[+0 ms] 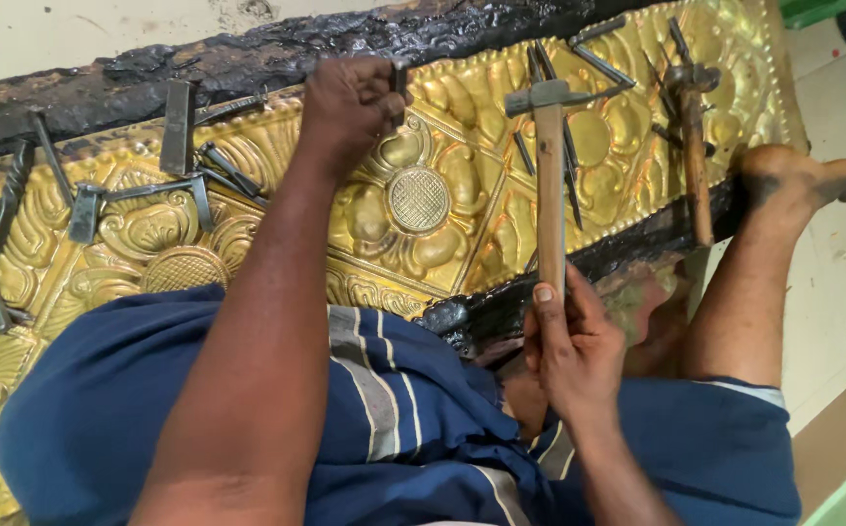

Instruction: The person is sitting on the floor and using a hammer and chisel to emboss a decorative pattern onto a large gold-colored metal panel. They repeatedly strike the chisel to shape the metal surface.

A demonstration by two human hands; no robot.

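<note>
- Left hand is closed in a fist around a small dark metal punch, holding it upright with its tip on the brass sheet.
- Right hand is wrapped around the lower end of a hammer, thumb lying along the wooden handle; the steel head sits crosswise at the far end, above the sheet.
- The brass sheet is a long golden panel with raised flower and leaf patterns. It lies on a bed of black pitch, which shows as a lumpy dark border along the sheet's far edge and again at its near edge by the right hand.
- The punch meets the sheet just beyond a round cross-hatched medallion at the middle of a four-petal flower.
- A second hammer with a wooden handle lies on the right end of the sheet, well away from both hands.
- Several loose chisels lie on the sheet around the raised hammer's head.
- More chisels are scattered over the left part of the sheet, left of the left forearm.
- A bare foot rests at the sheet's right end, touching the pitch edge.
- Blue cloth with pale stripes covers the person's lap, overlapping the sheet's near edge.
</note>
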